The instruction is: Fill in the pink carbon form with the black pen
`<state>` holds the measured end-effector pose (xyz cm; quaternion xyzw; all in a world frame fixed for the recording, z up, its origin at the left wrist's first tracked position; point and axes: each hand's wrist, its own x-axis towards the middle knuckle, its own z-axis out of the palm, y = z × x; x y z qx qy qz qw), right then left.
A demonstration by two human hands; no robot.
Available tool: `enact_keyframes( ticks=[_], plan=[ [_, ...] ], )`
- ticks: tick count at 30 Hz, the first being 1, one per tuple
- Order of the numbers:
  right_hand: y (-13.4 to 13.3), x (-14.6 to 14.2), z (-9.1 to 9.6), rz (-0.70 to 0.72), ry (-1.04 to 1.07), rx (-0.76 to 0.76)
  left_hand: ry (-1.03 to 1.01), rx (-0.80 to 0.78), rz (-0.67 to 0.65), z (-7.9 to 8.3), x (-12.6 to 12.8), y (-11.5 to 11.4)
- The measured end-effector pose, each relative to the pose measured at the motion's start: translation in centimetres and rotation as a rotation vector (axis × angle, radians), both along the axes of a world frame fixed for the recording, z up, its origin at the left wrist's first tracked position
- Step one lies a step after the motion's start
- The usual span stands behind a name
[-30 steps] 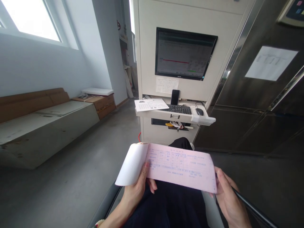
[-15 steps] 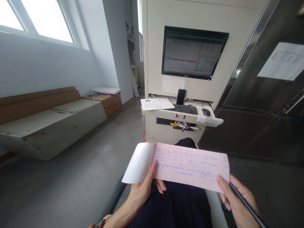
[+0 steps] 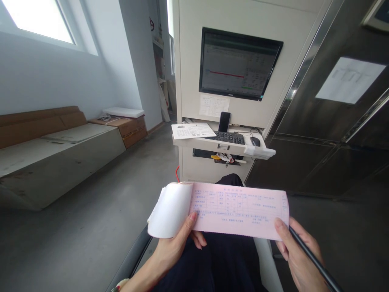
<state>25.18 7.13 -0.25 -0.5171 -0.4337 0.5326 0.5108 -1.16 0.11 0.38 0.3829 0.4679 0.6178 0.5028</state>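
Note:
A long pad of pink printed forms [image 3: 238, 209] lies stretched between my two hands, above my lap. Its white top sheets [image 3: 170, 211] curl over to the left, with layered edges showing. My left hand [image 3: 179, 239] is closed on the pad's lower left part, thumb on the pink page near the curl, fingers beneath. The right end is pinched by my right hand [image 3: 299, 251], thumb on top. A slim black pen-like stick [image 3: 313, 257] also rests in that hand, slanting down to the right; its tip is hidden.
Ahead, a pulled-out shelf [image 3: 197, 142] carries a keyboard [image 3: 231, 138], a mouse [image 3: 255, 141], a phone [image 3: 224, 121] and a white printed sheet [image 3: 193, 131]. A monitor [image 3: 238, 65] sits in the cabinet above. Boxes [image 3: 133, 127] stand left, by the wall.
The view has turned slightly right, so the surroundings sit farther left. The curled white sheets show more layered edges at the left. Both hands keep their hold on the pad.

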Motion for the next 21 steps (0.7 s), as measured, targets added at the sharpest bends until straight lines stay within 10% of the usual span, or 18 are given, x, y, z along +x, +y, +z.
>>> enact_keyframes(
  ticks=[21],
  plan=[
    [-0.2,-0.5,1.1,0.049,-0.107,0.174,0.011,-0.059,0.086,1.2,0.4,-0.1]
  ],
)
